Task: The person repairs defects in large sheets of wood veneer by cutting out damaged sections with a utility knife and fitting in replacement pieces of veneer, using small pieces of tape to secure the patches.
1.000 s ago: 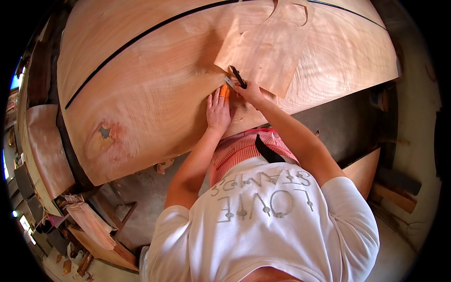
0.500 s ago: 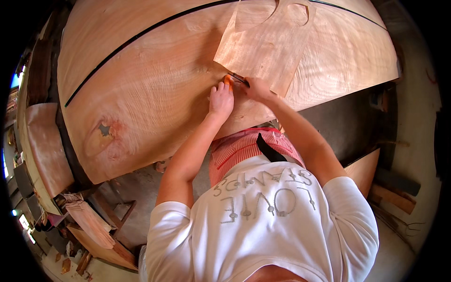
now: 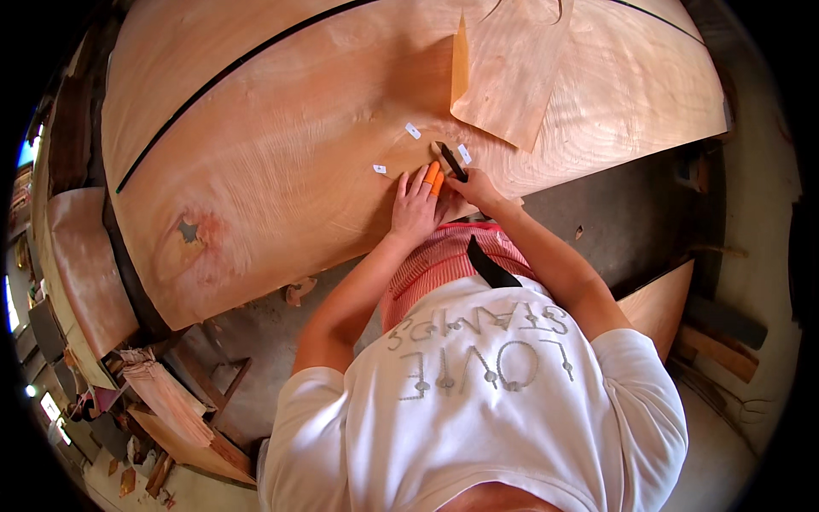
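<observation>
A broad sheet of pale wood veneer [image 3: 316, 162] spreads out before me. My left hand [image 3: 415, 207] rests on its near part, fingers stretched out flat, with orange covers [image 3: 433, 178] on some fingertips. Just right of it, my right hand [image 3: 479, 189] grips a dark knife [image 3: 452, 162], whose tip points up and left at the veneer surface. Around the tip lie small white pieces of tape [image 3: 413, 130]. Beyond the hands lies a smaller loose veneer piece [image 3: 512, 77], its left edge standing up and a curved cut near its top.
A long black strip [image 3: 230, 68] curves across the sheet. At the left end is a ragged hole [image 3: 187, 229] ringed by reddish grain. Wood scraps [image 3: 166, 392] and panels lie at lower left, and more boards [image 3: 717, 346] at lower right.
The smaller veneer piece has shifted away and to the right, uncovering the white tape pieces. Both hands have come slightly nearer and to the right, and the knife now shows more fully.
</observation>
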A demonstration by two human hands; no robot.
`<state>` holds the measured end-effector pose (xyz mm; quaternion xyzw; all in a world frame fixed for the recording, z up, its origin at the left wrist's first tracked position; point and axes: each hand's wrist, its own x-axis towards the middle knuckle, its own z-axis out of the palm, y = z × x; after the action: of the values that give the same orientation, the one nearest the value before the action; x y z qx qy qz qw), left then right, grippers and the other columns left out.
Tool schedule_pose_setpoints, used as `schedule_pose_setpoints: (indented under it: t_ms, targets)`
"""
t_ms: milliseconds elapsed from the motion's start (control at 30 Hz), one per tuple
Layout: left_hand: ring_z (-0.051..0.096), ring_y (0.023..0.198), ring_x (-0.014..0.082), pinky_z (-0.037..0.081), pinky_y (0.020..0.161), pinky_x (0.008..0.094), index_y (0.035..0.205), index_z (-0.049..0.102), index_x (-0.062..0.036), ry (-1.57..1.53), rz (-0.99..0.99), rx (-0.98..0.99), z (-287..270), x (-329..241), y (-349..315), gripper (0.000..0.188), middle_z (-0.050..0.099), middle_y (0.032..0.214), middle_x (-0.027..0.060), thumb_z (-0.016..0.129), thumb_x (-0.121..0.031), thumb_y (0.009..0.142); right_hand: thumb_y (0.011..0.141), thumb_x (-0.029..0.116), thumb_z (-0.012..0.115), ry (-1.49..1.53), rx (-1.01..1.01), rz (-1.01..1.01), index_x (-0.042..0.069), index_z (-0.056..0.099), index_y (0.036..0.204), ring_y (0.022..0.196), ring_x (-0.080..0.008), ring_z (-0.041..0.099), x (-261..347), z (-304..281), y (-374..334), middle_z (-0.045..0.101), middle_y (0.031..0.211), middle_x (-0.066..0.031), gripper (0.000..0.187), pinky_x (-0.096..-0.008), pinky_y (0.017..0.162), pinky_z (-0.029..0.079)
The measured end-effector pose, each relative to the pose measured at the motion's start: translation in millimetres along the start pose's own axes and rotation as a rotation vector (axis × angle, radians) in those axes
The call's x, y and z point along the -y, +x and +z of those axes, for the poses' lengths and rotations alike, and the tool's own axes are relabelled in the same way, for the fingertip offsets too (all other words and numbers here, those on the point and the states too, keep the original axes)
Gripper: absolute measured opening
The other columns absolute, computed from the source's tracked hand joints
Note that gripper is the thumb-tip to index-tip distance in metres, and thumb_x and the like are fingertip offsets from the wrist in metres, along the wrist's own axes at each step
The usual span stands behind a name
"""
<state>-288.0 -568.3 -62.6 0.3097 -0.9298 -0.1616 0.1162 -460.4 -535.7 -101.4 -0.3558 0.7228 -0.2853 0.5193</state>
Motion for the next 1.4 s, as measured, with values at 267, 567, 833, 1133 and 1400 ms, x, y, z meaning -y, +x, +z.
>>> schedule_pose_setpoints:
  t_ms: [267, 567, 833, 1133, 1400]
  targets:
    - [0.023, 0.128, 0.0299, 0.014, 0.103, 0.0534, 0.113, 0.055, -0.0111, -0.027, -0.007, 0.193, -4, -17, -10, 0.046, 0.032, 0.134, 0.0148, 0.06, -0.035, 0.074, 0.082, 0.028, 0.058, 0.187, -0.01, 0.152, 0.001, 0.061, 0.065, 0.047, -0.0095, 0.048, -2, -33, -30, 0.053, 0.052, -0.003, 0.032, -0.0245, 0.045, 0.036]
    - [0.057, 0.066, 0.0236, 0.047, 0.052, 0.0354, 0.078, 0.057, -0.01, -0.021, -0.386, -0.326, -28, 29, -25, 0.017, 0.054, 0.083, 0.0044, 0.065, -0.024, 0.072, 0.084, 0.025, 0.056, 0.171, -0.017, -0.028, 0.0, 0.059, 0.08, 0.051, -0.0083, 0.05, 34, -26, -18, 0.055, 0.057, -0.002, 0.025, -0.0237, 0.048, 0.038]
    - [0.057, 0.068, 0.0229, 0.049, 0.051, 0.0359, 0.072, 0.056, -0.0076, 0.131, -0.392, -0.193, -28, 67, 5, 0.011, 0.053, 0.079, 0.007, 0.061, -0.016, 0.068, 0.087, 0.026, 0.053, 0.109, 0.089, -0.097, 0.003, 0.06, 0.079, 0.045, -0.0074, 0.046, 54, 16, 25, 0.055, 0.056, -0.0022, 0.025, -0.0216, 0.041, 0.035]
    - [0.058, 0.065, 0.0249, 0.049, 0.051, 0.0348, 0.07, 0.056, -0.0074, 0.125, -0.405, -0.025, -31, 70, 12, 0.01, 0.055, 0.079, 0.0075, 0.06, -0.016, 0.068, 0.087, 0.027, 0.053, 0.126, 0.119, -0.094, 0.004, 0.061, 0.079, 0.043, -0.0069, 0.046, 53, 11, 25, 0.055, 0.053, -0.0025, 0.026, -0.0221, 0.041, 0.033]
    - [0.058, 0.064, 0.0239, 0.049, 0.049, 0.0359, 0.07, 0.056, -0.0064, 0.133, -0.365, -0.084, -34, 68, 8, 0.009, 0.054, 0.078, 0.0074, 0.059, -0.014, 0.069, 0.085, 0.027, 0.053, 0.151, 0.14, -0.072, 0.004, 0.063, 0.081, 0.054, -0.0122, 0.057, 37, 14, 35, 0.059, 0.059, -0.0044, 0.025, -0.0266, 0.052, 0.043]
